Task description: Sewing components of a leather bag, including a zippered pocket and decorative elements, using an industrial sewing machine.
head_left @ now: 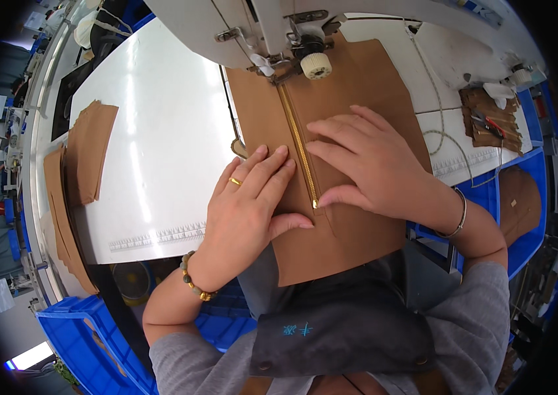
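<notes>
A brown fabric panel lies under the head of a sewing machine and hangs over the table's near edge. Down its middle runs a gold-toothed zipper, its upper end at the presser foot and its metal slider near the lower end. Flat on the panel, just left of the zipper, rests my left hand, fingers stretched out. To the right of the zipper, my right hand lies on the cloth with fingers spread and its thumb beside the slider. Neither hand grips anything.
Brown fabric pieces lie at the white table's left edge. More brown pieces, with a small red-handled tool on top, sit at the right. Blue bins stand low left and at the right. A cord trails across the right side.
</notes>
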### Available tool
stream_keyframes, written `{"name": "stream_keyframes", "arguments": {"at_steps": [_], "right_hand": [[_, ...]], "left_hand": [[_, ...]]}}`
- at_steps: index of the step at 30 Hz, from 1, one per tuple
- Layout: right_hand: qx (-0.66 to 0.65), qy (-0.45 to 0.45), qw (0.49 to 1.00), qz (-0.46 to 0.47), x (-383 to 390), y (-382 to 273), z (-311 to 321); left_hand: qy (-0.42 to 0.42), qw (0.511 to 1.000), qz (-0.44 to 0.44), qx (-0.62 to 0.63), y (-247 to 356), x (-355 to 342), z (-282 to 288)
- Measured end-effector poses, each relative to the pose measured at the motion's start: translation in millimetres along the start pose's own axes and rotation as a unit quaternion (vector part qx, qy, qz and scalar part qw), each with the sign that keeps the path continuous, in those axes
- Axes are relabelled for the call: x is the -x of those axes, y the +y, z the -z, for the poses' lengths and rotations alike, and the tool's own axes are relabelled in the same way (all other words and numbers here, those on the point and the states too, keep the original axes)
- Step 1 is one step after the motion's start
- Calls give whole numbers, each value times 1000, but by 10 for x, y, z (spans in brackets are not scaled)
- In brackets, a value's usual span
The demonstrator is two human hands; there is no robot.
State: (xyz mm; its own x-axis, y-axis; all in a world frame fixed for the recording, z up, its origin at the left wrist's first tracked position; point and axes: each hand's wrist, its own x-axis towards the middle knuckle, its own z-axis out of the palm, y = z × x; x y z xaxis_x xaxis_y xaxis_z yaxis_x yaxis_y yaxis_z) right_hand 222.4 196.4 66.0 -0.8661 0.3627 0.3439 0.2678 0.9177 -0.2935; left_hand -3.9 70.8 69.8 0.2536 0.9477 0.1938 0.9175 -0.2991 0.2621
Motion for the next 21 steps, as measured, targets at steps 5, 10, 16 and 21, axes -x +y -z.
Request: {"name": "stream_keyframes", "arguments": {"at_steps": [5, 10, 16, 21], "right_hand": [[22, -21, 999, 37, -35, 3, -67], [24, -25, 998, 55, -48, 13, -60], [21, -20, 998, 53, -19, 11, -73], [47, -41, 997, 54, -6, 37, -26]], "left_hand": [[12, 999, 24, 45, -16, -14, -49], [10, 996, 31, 80, 9, -38, -37], [-26, 1000, -4, 12, 43, -119, 47], [-39, 999, -2, -24, 100, -153, 80]]}}
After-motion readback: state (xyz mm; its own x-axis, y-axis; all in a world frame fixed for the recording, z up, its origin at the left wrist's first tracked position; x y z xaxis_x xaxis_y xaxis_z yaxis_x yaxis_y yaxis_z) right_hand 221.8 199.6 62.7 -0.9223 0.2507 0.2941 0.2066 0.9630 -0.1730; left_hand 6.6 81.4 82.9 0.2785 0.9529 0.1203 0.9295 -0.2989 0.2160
